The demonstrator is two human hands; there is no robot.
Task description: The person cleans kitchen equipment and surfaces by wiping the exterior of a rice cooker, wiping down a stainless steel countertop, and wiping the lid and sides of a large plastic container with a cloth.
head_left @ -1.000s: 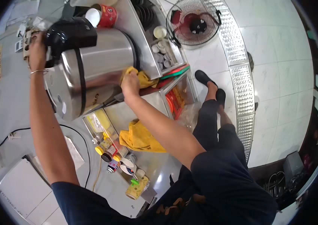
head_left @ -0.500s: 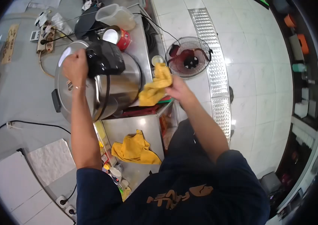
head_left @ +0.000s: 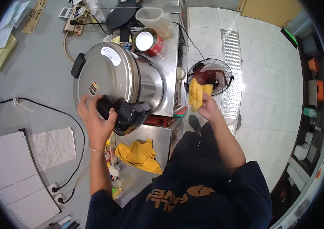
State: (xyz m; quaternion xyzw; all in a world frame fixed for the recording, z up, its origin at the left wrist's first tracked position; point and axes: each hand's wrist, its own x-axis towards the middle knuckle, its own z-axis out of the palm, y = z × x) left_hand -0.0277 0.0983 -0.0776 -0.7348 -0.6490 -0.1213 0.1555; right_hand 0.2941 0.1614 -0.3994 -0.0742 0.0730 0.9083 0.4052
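A large steel pot-shaped appliance with a closed lid stands on the counter. Its black handle unit now faces my body. Beside that unit, my left hand has its fingers spread, with fingertips at the lid's edge and thumb near the black part. My right hand grips a bunched yellow cloth out over the floor, right of the counter. A second yellow cloth lies crumpled on the lower steel surface in front of the appliance.
Behind the appliance are a red can, a plastic pitcher and a black pan. A fan stands on the floor at right. A black cable crosses the grey counter near white boards.
The appliance has turned, bringing its black unit from the far side toward me. My left hand has opened from a fist and come nearer. My right hand has moved right with the cloth.
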